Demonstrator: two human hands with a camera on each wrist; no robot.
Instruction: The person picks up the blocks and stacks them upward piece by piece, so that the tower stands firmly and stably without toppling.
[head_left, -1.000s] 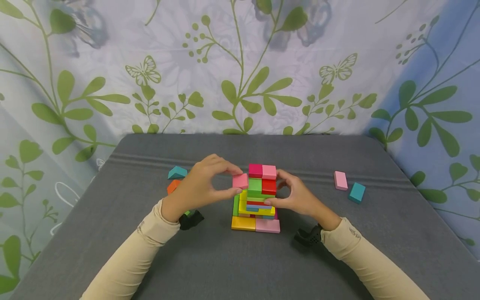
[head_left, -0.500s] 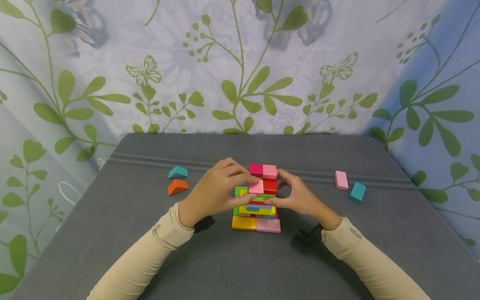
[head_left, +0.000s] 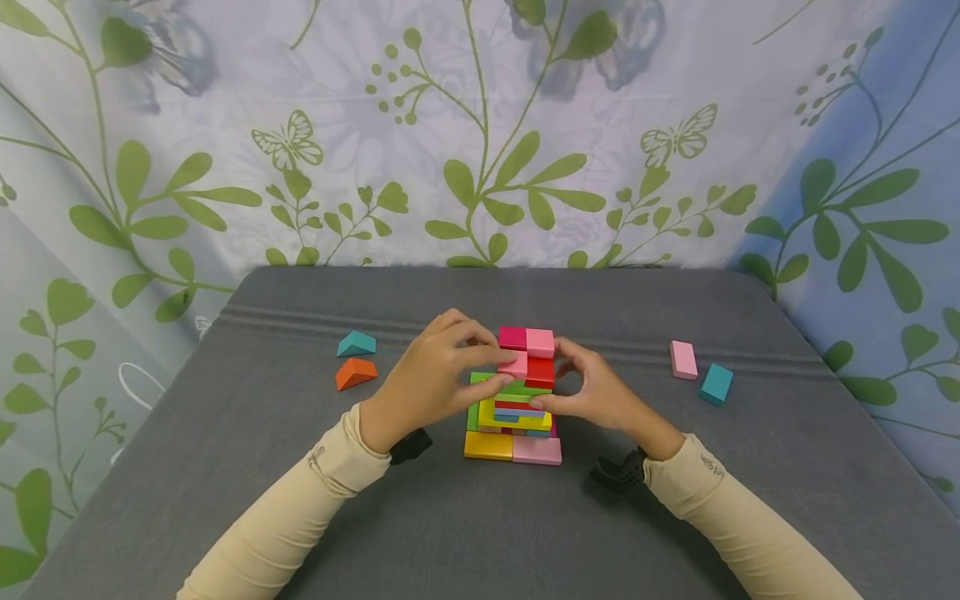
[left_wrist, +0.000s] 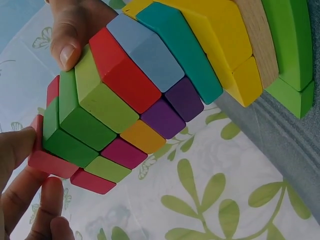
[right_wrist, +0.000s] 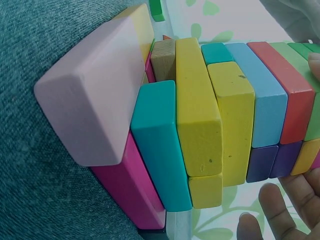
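A layered tower of coloured wooden blocks (head_left: 517, 422) stands mid-table in the head view, on a yellow and pale pink base. My left hand (head_left: 438, 371) pinches a pink block (head_left: 513, 368) between thumb and fingers at the tower's top front left, beside a red block (head_left: 540, 370). In the left wrist view this pink block (left_wrist: 52, 166) lies against the green block (left_wrist: 70, 141) beneath. My right hand (head_left: 592, 390) holds the tower's right side, thumb in front and fingers behind. The right wrist view shows its fingers (right_wrist: 295, 200) along the stack's far side.
At the left of the grey table (head_left: 480, 533) lie a teal triangular block (head_left: 356, 343) and an orange triangular block (head_left: 356, 374). To the right are a pink block (head_left: 683, 360) and a teal block (head_left: 716, 384). A patterned curtain (head_left: 480, 133) hangs behind.
My left hand has carried the pink block rightward, from beside the tower onto its top front left, and raised it slightly since half a second ago. The right hand has stayed at the tower.
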